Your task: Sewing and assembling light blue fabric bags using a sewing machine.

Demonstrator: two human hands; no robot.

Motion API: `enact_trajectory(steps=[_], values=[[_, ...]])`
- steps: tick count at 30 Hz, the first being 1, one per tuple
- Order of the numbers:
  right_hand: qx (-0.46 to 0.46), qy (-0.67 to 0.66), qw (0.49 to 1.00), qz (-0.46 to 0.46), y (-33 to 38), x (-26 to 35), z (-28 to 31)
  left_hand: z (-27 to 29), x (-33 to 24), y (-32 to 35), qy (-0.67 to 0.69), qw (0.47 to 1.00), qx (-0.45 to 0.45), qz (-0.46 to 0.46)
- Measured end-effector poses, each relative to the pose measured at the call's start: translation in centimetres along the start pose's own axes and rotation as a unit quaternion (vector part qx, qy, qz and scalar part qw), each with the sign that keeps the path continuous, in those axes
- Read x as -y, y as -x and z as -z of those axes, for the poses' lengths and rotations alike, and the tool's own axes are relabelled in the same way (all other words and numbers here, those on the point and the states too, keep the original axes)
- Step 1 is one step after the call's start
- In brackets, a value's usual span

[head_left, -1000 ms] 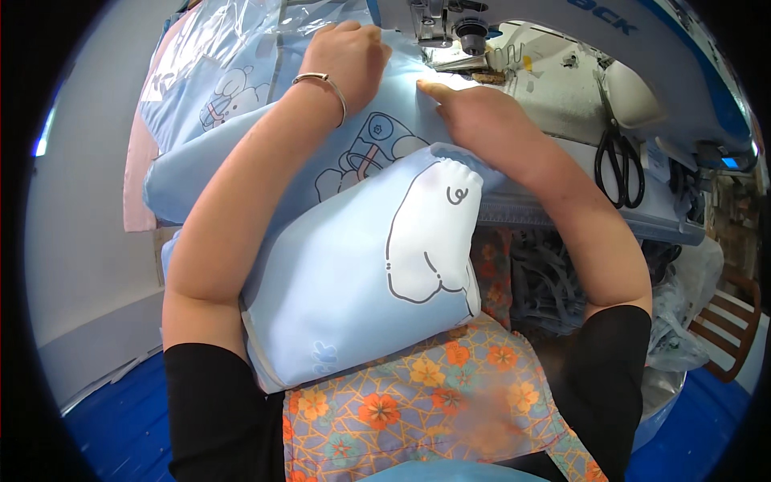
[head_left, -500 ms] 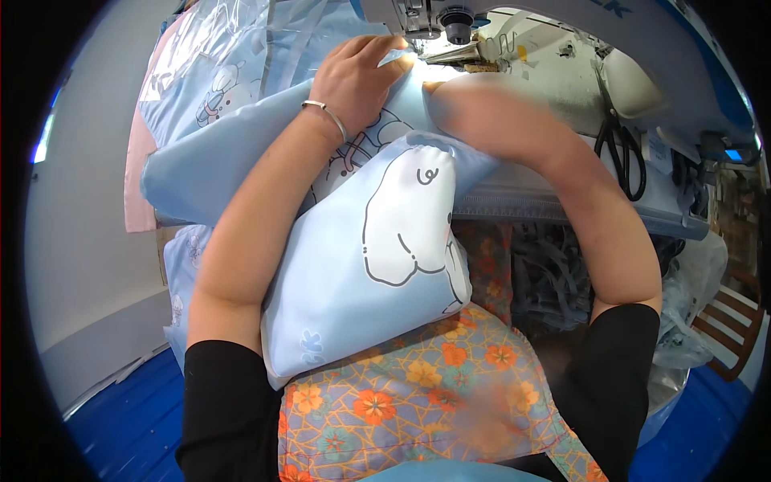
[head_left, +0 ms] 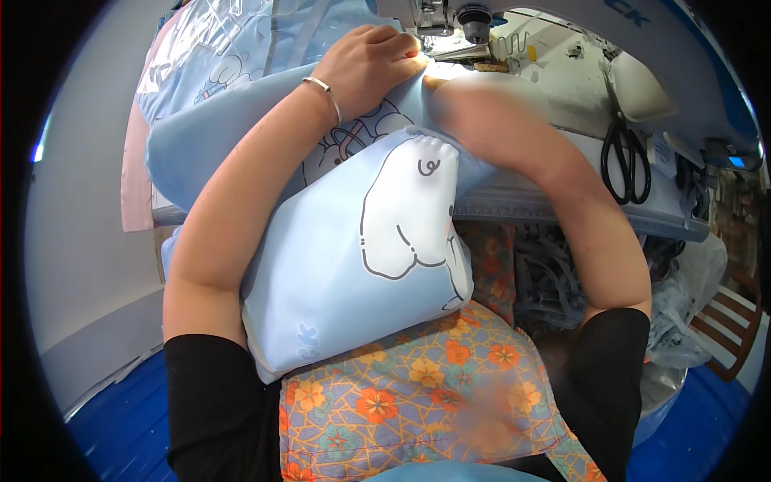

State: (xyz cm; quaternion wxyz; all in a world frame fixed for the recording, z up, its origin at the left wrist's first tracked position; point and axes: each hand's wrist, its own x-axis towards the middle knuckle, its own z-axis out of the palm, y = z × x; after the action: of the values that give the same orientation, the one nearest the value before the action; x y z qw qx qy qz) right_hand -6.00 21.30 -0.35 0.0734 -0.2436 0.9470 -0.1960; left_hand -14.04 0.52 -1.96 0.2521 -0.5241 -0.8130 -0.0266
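A light blue fabric piece (head_left: 353, 257) printed with a white cartoon animal drapes from the sewing machine bed down onto my lap. My left hand (head_left: 373, 64), a thin bracelet on its wrist, presses the fabric flat just left of the needle area of the sewing machine (head_left: 458, 20). My right hand (head_left: 474, 104) is blurred by motion and rests on the same fabric just below the presser foot. Whether its fingers pinch the cloth is hidden by the blur.
Black scissors (head_left: 626, 157) lie on the machine bed at the right. More pale blue printed fabric (head_left: 217, 56) is piled at the upper left. An orange-flowered apron (head_left: 418, 402) covers my lap. Dark scraps and a plastic bag (head_left: 683, 321) sit at the lower right.
Both hands have slid the fabric further up toward the needle. The view has closed in on the machine, and the right hand is now in fast motion.
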Motion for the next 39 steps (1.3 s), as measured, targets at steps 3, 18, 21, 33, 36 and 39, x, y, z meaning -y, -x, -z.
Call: enact_trajectory(steps=[3, 18, 21, 33, 36, 39], values=[[-0.027, -0.002, 1.0, 0.013, -0.1, 0.2, -0.3, 0.2, 0.4, 0.7, -0.041, 0.998, -0.028, 0.043], [-0.042, -0.028, 0.999, -0.016, -0.5, 0.1, -0.8, -0.5, 0.5, -0.1, 0.004, 0.997, -0.031, 0.075], [-0.045, -0.031, 0.998, -0.017, -0.4, 0.0, -1.1, -0.2, 1.2, 0.3, 0.016, 0.998, 0.004, 0.055], [-0.049, -0.037, 0.998, -0.015, -0.5, 0.1, -0.9, 0.8, 0.4, 0.1, -0.01, 0.995, 0.095, 0.004], [-0.057, -0.037, 0.998, -0.011, -0.4, 0.1, -0.9, 1.2, -0.1, -0.4, -0.009, 0.994, 0.104, 0.025], [-0.061, -0.031, 0.998, -0.007, -0.6, -0.1, -1.1, 2.2, -0.5, -1.4, -0.014, 0.976, 0.203, 0.073]])
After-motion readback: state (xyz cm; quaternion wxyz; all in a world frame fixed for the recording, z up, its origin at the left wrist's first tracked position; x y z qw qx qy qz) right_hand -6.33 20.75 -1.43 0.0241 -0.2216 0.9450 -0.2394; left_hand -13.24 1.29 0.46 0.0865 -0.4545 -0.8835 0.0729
